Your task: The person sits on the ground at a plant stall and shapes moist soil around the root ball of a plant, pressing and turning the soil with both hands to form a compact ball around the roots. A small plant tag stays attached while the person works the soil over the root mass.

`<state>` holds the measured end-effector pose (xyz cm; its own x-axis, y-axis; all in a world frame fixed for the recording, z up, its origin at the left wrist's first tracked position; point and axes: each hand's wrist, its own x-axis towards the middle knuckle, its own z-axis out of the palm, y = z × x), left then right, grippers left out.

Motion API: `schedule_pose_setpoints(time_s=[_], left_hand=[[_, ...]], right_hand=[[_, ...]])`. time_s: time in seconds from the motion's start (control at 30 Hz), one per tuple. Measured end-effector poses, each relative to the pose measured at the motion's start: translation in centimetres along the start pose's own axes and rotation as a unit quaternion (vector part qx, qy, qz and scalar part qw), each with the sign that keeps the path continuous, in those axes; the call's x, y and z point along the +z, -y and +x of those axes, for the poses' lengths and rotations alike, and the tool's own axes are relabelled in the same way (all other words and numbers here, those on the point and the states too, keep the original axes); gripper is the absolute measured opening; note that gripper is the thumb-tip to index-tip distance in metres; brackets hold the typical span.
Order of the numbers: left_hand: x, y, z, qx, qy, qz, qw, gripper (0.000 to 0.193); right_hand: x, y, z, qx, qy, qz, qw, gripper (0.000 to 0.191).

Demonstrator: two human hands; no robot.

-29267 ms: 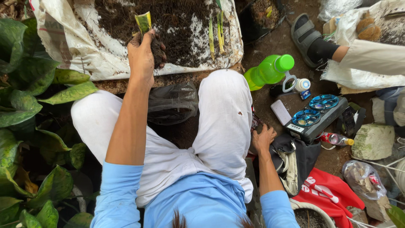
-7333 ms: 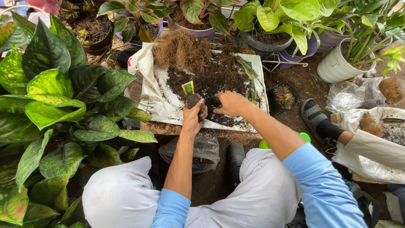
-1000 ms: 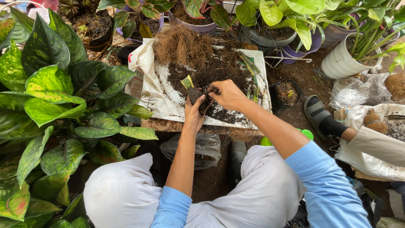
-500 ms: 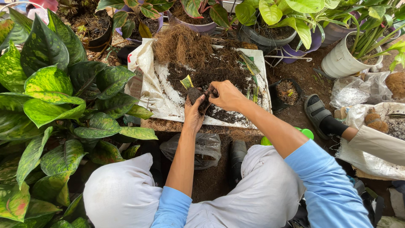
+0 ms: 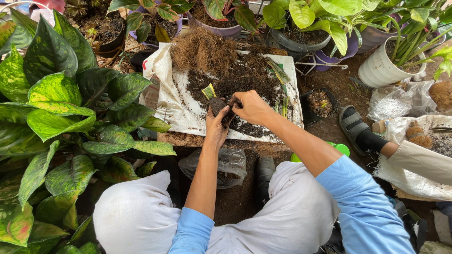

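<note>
Where soil (image 5: 245,77) covers the white sack (image 5: 181,110), potted plants (image 5: 301,23) crowd around.

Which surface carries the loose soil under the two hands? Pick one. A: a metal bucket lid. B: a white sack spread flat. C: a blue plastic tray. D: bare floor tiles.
B: the left hand and right hand work over dark soil heaped on a white sack spread flat.

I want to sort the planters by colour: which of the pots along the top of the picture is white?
The ribbed white pot at the upper right, holding long narrow green leaves. The other pots in that row are purple, grey or black.
</note>
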<state>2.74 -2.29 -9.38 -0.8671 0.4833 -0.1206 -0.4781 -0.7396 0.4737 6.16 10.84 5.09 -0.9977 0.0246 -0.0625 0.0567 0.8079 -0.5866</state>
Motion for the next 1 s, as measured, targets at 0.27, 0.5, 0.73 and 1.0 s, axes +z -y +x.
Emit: schedule_pose_setpoints(time_s=[0.27, 0.5, 0.73, 1.0], left_hand=[[1.4, -1.2, -0.7, -0.006, -0.006, 0.015, 1.000, 0.034], [2.2, -1.6, -1.2, -0.003, 0.022, 0.001, 1.000, 0.033], [2.2, -1.6, -1.1, -0.004, 0.017, 0.002, 1.000, 0.033], [2.1, -1.4, -1.2, -0.006, 0.011, 0.011, 1.000, 0.032]], right_hand=[[-0.5, -0.3, 0.0, -0.088, -0.075, -0.069, 0.991, 0.017], [-1.5, -2.5, -0.2, -0.037, -0.062, -0.199, 0.977, 0.012], [-2.2, -3.9, -0.3, 0.132, 0.169, -0.253, 0.943, 0.037], [-1.0, -4.6, -0.6, 0.103, 0.208, -0.203, 0.951, 0.054]])
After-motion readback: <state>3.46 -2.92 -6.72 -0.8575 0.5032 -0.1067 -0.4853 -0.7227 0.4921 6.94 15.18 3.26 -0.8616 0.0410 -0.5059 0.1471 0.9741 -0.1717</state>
